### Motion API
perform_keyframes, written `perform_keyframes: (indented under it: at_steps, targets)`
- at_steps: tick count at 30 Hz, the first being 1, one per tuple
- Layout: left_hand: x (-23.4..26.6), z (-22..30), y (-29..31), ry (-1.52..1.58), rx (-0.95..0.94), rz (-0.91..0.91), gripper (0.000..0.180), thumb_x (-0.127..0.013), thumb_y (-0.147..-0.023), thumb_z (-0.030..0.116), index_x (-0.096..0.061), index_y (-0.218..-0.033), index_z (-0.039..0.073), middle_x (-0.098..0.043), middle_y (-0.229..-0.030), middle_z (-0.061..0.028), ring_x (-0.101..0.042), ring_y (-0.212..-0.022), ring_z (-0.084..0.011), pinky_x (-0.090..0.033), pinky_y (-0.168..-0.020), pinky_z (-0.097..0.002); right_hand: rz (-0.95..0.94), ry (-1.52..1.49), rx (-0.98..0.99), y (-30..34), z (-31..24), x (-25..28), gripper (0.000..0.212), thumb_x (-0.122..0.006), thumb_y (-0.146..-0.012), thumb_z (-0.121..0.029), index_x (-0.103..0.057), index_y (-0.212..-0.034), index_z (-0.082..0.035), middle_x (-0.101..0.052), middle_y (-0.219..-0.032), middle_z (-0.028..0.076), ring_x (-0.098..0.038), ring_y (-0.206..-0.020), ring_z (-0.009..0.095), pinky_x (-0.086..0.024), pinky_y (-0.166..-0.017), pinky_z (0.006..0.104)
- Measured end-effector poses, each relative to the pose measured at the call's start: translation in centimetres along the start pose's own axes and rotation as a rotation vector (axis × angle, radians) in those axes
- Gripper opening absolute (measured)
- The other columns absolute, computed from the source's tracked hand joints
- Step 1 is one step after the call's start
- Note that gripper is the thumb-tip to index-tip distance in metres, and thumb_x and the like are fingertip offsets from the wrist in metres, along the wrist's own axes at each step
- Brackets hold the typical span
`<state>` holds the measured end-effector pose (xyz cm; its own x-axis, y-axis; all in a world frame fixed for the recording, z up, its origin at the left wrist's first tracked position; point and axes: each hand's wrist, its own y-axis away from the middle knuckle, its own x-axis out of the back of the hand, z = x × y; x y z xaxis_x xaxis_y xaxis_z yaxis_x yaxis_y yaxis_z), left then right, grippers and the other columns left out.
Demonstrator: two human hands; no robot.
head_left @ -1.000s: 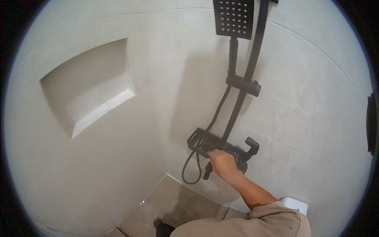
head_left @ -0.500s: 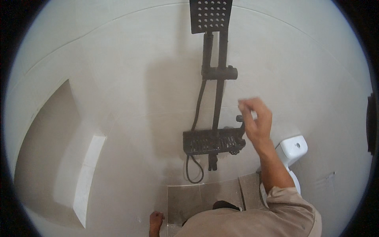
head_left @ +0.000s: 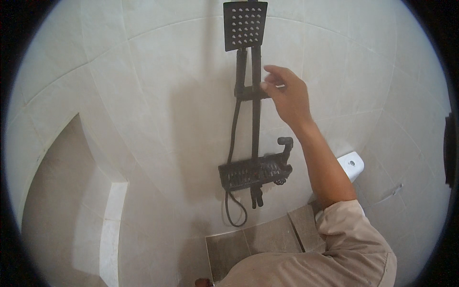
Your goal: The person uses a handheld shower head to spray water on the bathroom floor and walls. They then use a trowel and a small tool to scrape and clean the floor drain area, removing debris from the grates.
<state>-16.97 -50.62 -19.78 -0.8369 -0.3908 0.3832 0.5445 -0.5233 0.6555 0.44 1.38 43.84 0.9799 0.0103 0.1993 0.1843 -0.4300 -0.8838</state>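
Observation:
My right hand [head_left: 290, 98] is raised beside the black slide bar [head_left: 256, 129], its fingers bent and the thumb apart from them. Nothing shows between them. It is nearest to the holder bracket [head_left: 246, 93] and hides the bracket's right end; whether it touches the bracket I cannot tell. A black square shower head [head_left: 245, 26] with a dotted face stands above, its handle [head_left: 241, 67] in the bracket. From there a black hose [head_left: 234, 131] runs down past the shower shelf [head_left: 251, 173] and loops below it. Only a bit of my left hand [head_left: 203, 282] shows at the lower edge, its fingers hidden.
A lever-like black fitting [head_left: 286, 143] sticks up at the shelf's right end. To the right is a white toilet cistern [head_left: 351, 164]. The tiled wall has a recessed niche [head_left: 62, 201] at left. Brown floor tiles [head_left: 227, 251] lie below.
My right hand has moved up and left, from near the shelf's lever to the holder bracket, its fingers spreading. My left hand has dropped mostly out of the picture. The view has shifted slightly.

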Motion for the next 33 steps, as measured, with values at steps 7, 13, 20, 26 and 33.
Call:
perform_keyframes:
  at_steps: [7,13,20,26,33]
  targets:
    - [-0.9,-2.8,3.1,0.019,0.117,-0.019,0.016,-0.064,-0.094,0.015,-0.068,-0.092,-0.001,-0.072,-0.079,-0.0138,-0.070,-0.070,-0.0231,-0.055,-0.060,-0.0370,-0.259,-0.439,-0.428,8.8,0.2,6.9,0.012,-0.076,-0.090,-0.009,-0.070,-0.097,-0.001,-0.069,-0.079,0.004,-0.065,-0.069,0.015,-0.051,-0.061,0.0284]
    - [-0.2,-1.9,2.5,-0.039,0.104,-0.014,0.016,-0.064,-0.094,0.015,-0.068,-0.092,0.000,-0.072,-0.080,-0.0137,-0.071,-0.070,-0.0231,-0.056,-0.060,-0.0367,-1.028,-0.421,-0.914,24.1,5.3,7.1,0.026,-0.077,-0.090,-0.031,-0.074,-0.103,-0.008,-0.071,-0.088,0.009,-0.068,-0.078,0.020,-0.056,-0.072,0.0390]
    - [0.9,1.1,-0.2,-0.187,-0.003,-0.046,0.016,-0.063,-0.094,0.015,-0.069,-0.092,0.001,-0.072,-0.081,-0.0135,-0.072,-0.070,-0.0231,-0.057,-0.059,-0.0364,-1.683,0.429,-0.762,43.3,12.9,7.5,0.060,-0.070,-0.094,-0.046,-0.060,-0.141,-0.010,-0.061,-0.141,0.020,-0.057,-0.131,0.041,-0.046,-0.109,0.0508]
    - [1.4,2.4,-2.0,-0.671,-0.402,-0.169,0.016,-0.063,-0.095,0.016,-0.069,-0.092,0.002,-0.073,-0.081,-0.0133,-0.073,-0.071,-0.0231,-0.057,-0.058,-0.0361,-1.670,0.423,-0.857,46.5,14.3,9.1,0.064,-0.069,-0.095,-0.044,-0.056,-0.146,-0.008,-0.057,-0.146,0.021,-0.054,-0.135,0.042,-0.044,-0.113,0.0505]
    - [0.1,2.3,-1.1,-0.391,-0.004,-0.161,0.018,-0.069,-0.091,0.020,-0.071,-0.093,0.002,-0.074,-0.084,-0.0132,-0.073,-0.074,-0.0247,-0.058,-0.066,-0.0367,-1.602,0.430,-0.929,45.2,14.2,9.1,0.062,-0.070,-0.096,-0.043,-0.057,-0.145,-0.007,-0.061,-0.142,0.020,-0.055,-0.135,0.040,-0.042,-0.114,0.0494]
